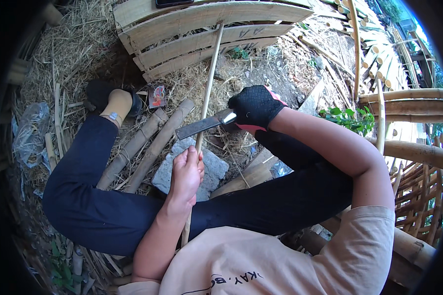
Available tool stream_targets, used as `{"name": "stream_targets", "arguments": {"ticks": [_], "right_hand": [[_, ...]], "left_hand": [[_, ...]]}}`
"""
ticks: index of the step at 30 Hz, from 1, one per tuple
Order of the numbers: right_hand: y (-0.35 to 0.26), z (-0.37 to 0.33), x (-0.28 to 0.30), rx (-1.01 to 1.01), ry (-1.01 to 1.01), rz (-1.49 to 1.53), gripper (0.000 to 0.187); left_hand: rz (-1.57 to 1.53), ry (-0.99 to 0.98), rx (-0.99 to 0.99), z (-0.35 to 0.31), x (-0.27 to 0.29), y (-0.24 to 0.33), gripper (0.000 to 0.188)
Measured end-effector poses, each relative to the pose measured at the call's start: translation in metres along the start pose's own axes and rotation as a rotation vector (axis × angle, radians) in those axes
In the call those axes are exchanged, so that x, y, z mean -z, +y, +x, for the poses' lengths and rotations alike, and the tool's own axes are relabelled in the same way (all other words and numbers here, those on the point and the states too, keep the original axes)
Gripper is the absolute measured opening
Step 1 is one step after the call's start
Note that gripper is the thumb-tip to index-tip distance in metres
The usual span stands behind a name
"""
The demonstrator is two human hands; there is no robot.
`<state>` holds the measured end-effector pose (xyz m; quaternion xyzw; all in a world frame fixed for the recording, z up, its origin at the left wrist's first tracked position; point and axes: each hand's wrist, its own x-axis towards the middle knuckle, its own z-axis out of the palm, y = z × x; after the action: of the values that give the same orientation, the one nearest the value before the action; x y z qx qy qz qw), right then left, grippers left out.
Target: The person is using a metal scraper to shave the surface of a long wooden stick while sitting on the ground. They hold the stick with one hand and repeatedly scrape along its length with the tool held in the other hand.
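My bare left hand (187,169) is closed around a long, thin bamboo strip (209,83), which runs from near my waist up to the wooden crate. My right hand (256,108), in a black and red glove, grips a knife (198,128) with a broad, straight blade. The blade lies across the strip a little beyond my left fist. Most of the knife's handle is hidden by the glove. Below the strip and my left hand sits a rough grey concrete block (214,168).
A slatted wooden crate (192,30) stands ahead, with a dark phone (174,2) on top. Bamboo poles (147,142) lie between my legs beside a small red packet (157,96). Clear plastic (32,130) lies at left. Cut bamboo (379,61) is stacked at far right, near a woven basket (423,187).
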<state>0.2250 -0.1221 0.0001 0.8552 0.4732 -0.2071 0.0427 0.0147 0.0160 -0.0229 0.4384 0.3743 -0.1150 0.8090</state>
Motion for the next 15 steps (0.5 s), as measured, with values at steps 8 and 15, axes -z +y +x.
{"name": "stream_targets", "arguments": {"ticks": [8,15], "right_hand": [[0.036,0.015,0.001,-0.153,0.049,0.017,0.022],[0.108,0.011,0.018,-0.379,0.113,-0.055,0.029]], "left_hand": [[0.008,0.004,-0.016,-0.005,-0.001,0.0,0.032],[-0.012,-0.061,0.017,-0.01,-0.003,0.0,0.032]]}}
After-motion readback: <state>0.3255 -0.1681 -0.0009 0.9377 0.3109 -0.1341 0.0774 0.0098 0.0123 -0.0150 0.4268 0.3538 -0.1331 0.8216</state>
